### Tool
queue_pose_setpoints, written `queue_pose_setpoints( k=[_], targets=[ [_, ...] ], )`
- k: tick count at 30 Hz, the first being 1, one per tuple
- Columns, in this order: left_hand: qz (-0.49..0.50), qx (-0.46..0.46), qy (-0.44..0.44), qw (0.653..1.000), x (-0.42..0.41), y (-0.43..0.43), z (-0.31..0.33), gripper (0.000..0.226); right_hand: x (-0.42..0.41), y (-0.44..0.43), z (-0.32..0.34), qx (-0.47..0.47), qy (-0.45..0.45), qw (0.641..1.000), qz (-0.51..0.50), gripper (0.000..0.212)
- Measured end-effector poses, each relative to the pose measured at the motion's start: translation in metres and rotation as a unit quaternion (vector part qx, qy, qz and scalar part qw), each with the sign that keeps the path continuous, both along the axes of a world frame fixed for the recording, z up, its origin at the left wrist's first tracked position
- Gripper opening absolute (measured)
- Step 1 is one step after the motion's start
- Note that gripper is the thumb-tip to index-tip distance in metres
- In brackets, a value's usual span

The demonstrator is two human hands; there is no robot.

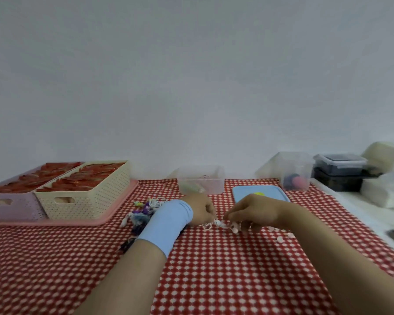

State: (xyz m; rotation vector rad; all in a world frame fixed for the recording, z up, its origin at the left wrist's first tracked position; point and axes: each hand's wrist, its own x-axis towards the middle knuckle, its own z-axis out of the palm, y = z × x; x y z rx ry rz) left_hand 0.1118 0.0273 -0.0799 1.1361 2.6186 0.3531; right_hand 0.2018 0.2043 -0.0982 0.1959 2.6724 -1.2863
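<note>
One white strand (221,224), long axis left-right

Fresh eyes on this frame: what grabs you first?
The red-and-white checked tablecloth fills the foreground. At its centre the left hand, with a blue wristband, and the right hand pinch a white beaded string between them. At left, a cream basket packed with red items sits on a pink tray.

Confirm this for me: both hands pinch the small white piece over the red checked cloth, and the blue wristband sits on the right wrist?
Not quite: the head view shows the blue wristband on the left wrist, not the right. The rest holds: the left hand and the right hand both pinch the small white piece over the red checked cloth.
</note>
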Motion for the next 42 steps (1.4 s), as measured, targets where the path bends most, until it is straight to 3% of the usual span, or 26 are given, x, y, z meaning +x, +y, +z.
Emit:
queue_pose_setpoints(
  k=[4, 9, 11, 16, 20, 25, 30, 38, 42],
  targets=[
    [-0.008, -0.057, -0.02, 0.998, 0.0, 0.005, -0.006, 0.021, 0.001, 0.013, 0.0, 0.042, 0.037, 0.998, -0.015, 0.016],
    [-0.007, 0.081, 0.021, 0.996, 0.0, 0.012, -0.011, 0.021, 0.0, 0.021, -0.011, 0.087, 0.126, 0.986, -0.062, 0.018],
    [-0.026, 0.121, -0.002, 0.992, 0.004, 0.016, -0.017, 0.017, 0.0, 0.02, -0.018, 0.127, 0.119, 0.983, -0.048, 0.022],
    [-0.044, 0.088, -0.028, 0.995, 0.008, 0.027, -0.042, 0.018, 0.003, 0.016, -0.022, 0.176, 0.071, 0.982, -0.026, 0.017],
    [-0.034, 0.131, -0.034, 0.99, 0.007, 0.025, -0.049, 0.012, 0.003, 0.015, -0.023, 0.181, 0.074, 0.98, -0.026, 0.011],
    [0.031, 0.292, -0.083, 0.952, 0.011, 0.021, -0.055, 0.007, 0.006, 0.019, -0.024, 0.11, 0.165, 0.976, -0.086, 0.007],
    [0.069, 0.398, -0.167, 0.9, 0.013, 0.016, -0.06, 0.013, 0.016, 0.011, -0.019, -0.1, 0.169, 0.972, -0.127, 0.019],
    [0.094, 0.446, -0.275, 0.846, 0.009, 0.02, -0.066, 0.016, 0.013, 0.015, -0.022, -0.278, 0.124, 0.945, -0.122, 0.017],
    [0.092, 0.451, -0.289, 0.839, 0.01, 0.021, -0.068, 0.014, 0.01, 0.015, -0.023, -0.307, 0.123, 0.936, -0.118, 0.019]
  ],
)
